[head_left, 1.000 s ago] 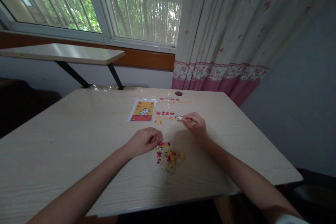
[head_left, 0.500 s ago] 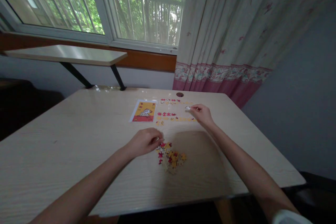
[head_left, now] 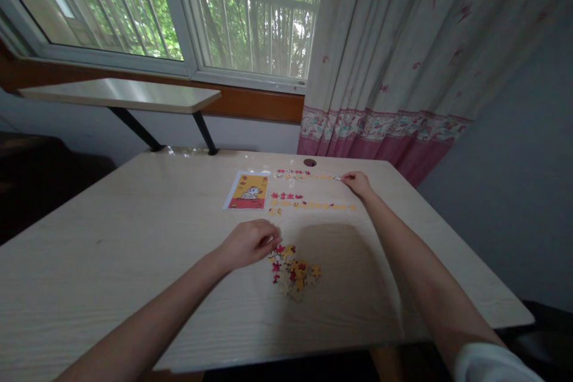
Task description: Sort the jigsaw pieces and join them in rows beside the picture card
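Note:
My right hand (head_left: 357,182) is stretched far over the table, its fingertips pinched on a small white jigsaw piece (head_left: 337,178). That piece is at the right end of the upper row of yellow jigsaw pieces (head_left: 308,177). My left hand (head_left: 253,243) rests just behind a loose pile of red, yellow and white jigsaw pieces (head_left: 295,274). Its fingers are curled in, thumb against forefinger; anything between them is hidden. A picture sheet (head_left: 247,191) showing a white animal on yellow and red lies beyond it.
Short rows of red pieces (head_left: 286,196) and a longer yellow row (head_left: 313,205) lie right of the sheet. A raised shelf (head_left: 120,94) on black legs stands at the back left. A cable hole (head_left: 310,162) is near the rear edge, by the curtain (head_left: 380,125).
My right hand has carried the white jigsaw piece farther away and to the right, to the end of the upper row. My left hand has stayed by the pile.

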Motion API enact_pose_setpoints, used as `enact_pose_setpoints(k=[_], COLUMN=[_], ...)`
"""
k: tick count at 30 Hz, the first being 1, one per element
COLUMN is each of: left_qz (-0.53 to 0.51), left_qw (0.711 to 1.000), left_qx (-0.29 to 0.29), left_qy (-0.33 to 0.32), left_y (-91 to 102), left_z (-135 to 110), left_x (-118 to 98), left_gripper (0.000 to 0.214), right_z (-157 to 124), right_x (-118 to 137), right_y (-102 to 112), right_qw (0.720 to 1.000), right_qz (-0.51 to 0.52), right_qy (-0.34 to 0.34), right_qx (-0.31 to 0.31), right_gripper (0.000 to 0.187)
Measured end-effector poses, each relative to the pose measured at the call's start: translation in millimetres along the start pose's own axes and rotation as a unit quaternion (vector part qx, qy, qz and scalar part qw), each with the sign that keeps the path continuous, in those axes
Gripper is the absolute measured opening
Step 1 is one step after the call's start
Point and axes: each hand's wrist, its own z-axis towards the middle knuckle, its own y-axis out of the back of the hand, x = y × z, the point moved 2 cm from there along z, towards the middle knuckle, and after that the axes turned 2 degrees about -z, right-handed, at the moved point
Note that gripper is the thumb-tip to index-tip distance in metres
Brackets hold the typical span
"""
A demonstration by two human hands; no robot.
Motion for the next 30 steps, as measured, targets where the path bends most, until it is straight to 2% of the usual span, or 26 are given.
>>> enact_pose_setpoints(k=[9,12,14,16,17,20,22,25,30], left_qz=[0.006,0.007,0.004,0.002,0.002,0.01,0.015,0.018,0.019], left_qw=[1.0,1.0,1.0,1.0,1.0,1.0,1.0,1.0,1.0], left_qx=[0.003,0.006,0.009,0.011,0.012,0.011,0.009,-0.001,-0.012], left_qy=[0.002,0.007,0.007,0.005,0.003,0.004,0.006,0.007,0.004], left_y=[0.7,1.7,1.9,1.5,1.1,0.3,0.3,1.3,1.8], left_z=[0,1,1,1,1,1,1,1,0], left_x=[-1,-3,-3,-4,-4,-4,-4,-4,-3], left_gripper=[0.021,0.022,0.022,0.022,0.022,0.022,0.022,0.021,0.021], right_z=[0,-10,-27,-52,-68,-117,-144,-169,-176], right_x=[5,20,38,63,75,109,126,140,146], right_y=[5,8,8,6,4,-4,-7,-10,-9], right_qw=[1.0,0.999,0.998,0.988,0.978,0.931,0.897,0.864,0.867], right_qz=[-0.013,-0.017,-0.011,0.015,0.025,0.059,0.071,0.034,0.005], right_qy=[0.001,0.013,0.048,0.152,0.204,0.326,0.385,0.422,0.41], right_qx=[-0.011,-0.036,-0.038,-0.007,0.029,0.153,0.205,0.273,0.283], right_gripper=[0.019,0.023,0.023,0.022,0.02,0.018,0.02,0.026,0.024])
